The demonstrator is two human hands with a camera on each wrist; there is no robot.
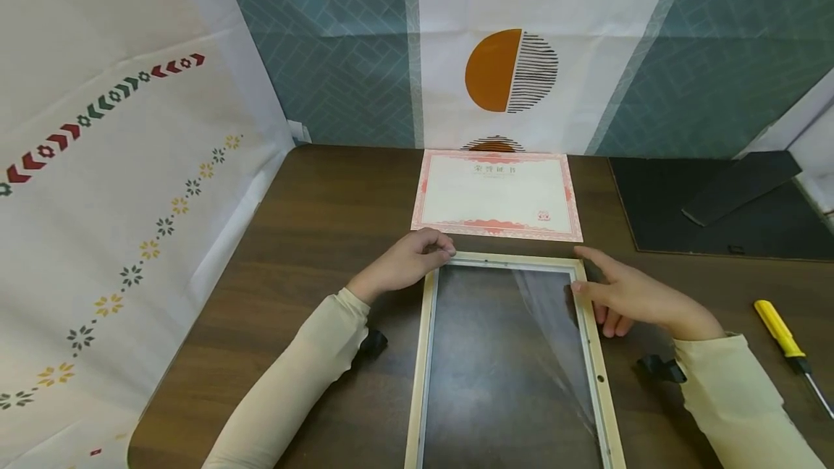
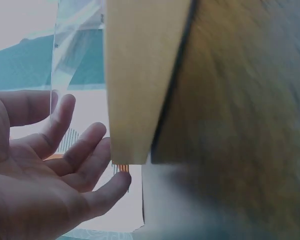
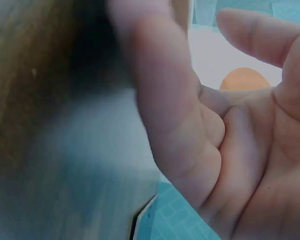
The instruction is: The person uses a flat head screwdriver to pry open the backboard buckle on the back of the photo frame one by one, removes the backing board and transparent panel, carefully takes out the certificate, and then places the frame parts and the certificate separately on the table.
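A pale wooden picture frame (image 1: 423, 375) lies on the dark wood table, face away from the head camera's top edge. A clear plastic sheet (image 1: 544, 339) spans it, with creases and reflections along its right side. At the frame's upper left corner, my left hand (image 1: 407, 260) pinches the edge of this sheet between thumb and index finger; the left wrist view shows the sheet (image 2: 72, 45) rising from the fingertips. My right hand (image 1: 628, 297) is at the upper right corner, its index finger stretched along the corner and its thumb over the right bar, other fingers bent beside it.
A certificate (image 1: 495, 194) with a pink border lies behind the frame. To the right is a black backing board (image 1: 664, 201) with a stand flap (image 1: 743, 187). A yellow-handled screwdriver (image 1: 778, 328) lies at the right. Patterned cloth (image 1: 345, 56) hangs behind the table.
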